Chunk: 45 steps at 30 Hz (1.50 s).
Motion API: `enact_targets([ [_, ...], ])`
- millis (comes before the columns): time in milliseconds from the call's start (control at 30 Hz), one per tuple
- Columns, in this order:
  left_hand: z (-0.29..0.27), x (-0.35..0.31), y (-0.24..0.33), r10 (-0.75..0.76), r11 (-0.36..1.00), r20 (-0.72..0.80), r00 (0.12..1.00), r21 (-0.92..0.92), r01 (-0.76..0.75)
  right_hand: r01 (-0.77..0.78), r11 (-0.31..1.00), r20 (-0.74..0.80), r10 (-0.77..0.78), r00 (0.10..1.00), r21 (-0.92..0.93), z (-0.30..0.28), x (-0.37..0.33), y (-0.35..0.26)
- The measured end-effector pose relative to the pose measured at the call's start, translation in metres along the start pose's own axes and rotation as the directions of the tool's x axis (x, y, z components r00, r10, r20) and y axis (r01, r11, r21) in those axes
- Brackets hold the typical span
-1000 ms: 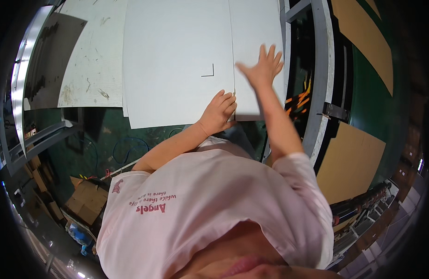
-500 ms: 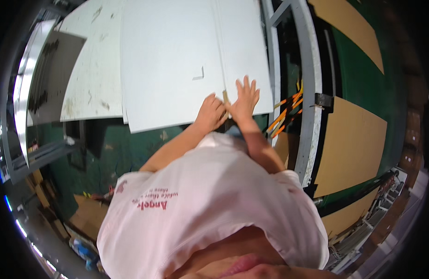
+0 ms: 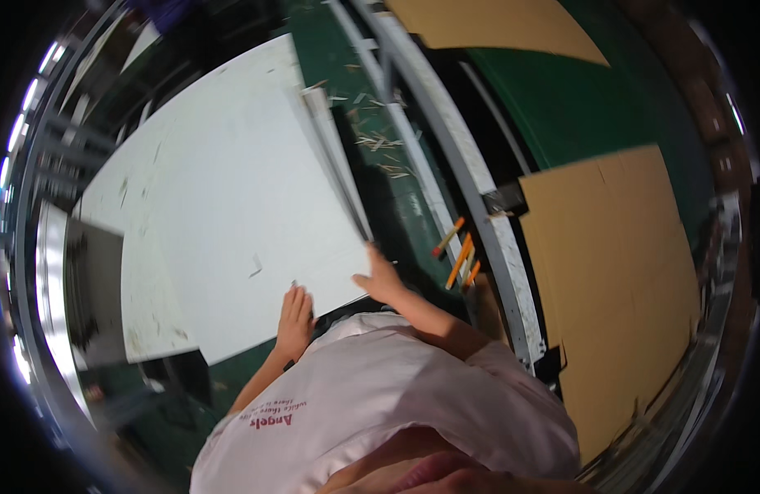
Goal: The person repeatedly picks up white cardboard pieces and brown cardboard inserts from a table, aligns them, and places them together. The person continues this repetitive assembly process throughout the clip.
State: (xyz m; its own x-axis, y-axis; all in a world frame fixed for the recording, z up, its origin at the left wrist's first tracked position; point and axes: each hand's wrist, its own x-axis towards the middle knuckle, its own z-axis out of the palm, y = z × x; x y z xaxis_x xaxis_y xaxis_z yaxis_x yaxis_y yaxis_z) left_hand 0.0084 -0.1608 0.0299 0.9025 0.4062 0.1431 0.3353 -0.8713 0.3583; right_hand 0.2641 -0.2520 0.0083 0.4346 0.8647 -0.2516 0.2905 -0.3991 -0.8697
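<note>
Your left hand (image 3: 295, 319) rests at the near edge of the large, flat white sheet (image 3: 232, 189), its fingers straight and close together, pointing away from you; the thumb is hidden, so whether it grips anything cannot be told. Your right hand (image 3: 383, 278) is open at the sheet's near right corner, thumb spread toward the left and fingers reaching forward along the right edge. The sheet lies in front of you, slanting away, with a small grey L-shaped mark (image 3: 256, 265) on it, just beyond your left fingertips. Along its right side runs a narrow whitish strip (image 3: 318, 103) beside a dark line.

To the right of your right hand, short orange sticks (image 3: 460, 262) lie near a long grey metal rail (image 3: 458, 140). Beyond that rail is a broad brown cardboard panel (image 3: 610, 296). Thin pale scraps (image 3: 378, 142) litter the green floor farther off.
</note>
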Motion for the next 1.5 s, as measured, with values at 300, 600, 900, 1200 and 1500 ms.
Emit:
enact_targets([
  [300,0.052,-0.021,-0.041,0.179,0.97,-0.192,0.965,0.196,-0.141,0.039,0.987,-0.812,-0.153,0.563,-0.159,-0.202,-0.058,0.115],
  [600,0.086,-0.018,-0.105,0.465,0.857,-0.154,0.872,0.326,-0.399,-0.934,-0.229,-0.896,0.292,-0.336,0.276,-0.275,-0.497,0.223],
  [900,0.056,-0.001,-0.101,0.455,0.84,-0.087,0.886,0.372,-0.395,-0.903,-0.404,-0.919,0.393,-0.025,-0.148,-0.253,-0.619,0.251],
  [1200,0.024,-0.014,-0.048,0.273,0.948,-0.012,0.962,0.176,-0.266,-0.937,0.008,-0.935,0.065,0.349,-0.349,-0.328,-0.623,0.2],
  [1500,0.014,-0.007,-0.011,0.126,0.991,-0.131,0.983,0.067,-0.118,-0.705,0.079,-0.693,-0.29,0.66,-0.705,-0.351,-0.351,-0.02],
])
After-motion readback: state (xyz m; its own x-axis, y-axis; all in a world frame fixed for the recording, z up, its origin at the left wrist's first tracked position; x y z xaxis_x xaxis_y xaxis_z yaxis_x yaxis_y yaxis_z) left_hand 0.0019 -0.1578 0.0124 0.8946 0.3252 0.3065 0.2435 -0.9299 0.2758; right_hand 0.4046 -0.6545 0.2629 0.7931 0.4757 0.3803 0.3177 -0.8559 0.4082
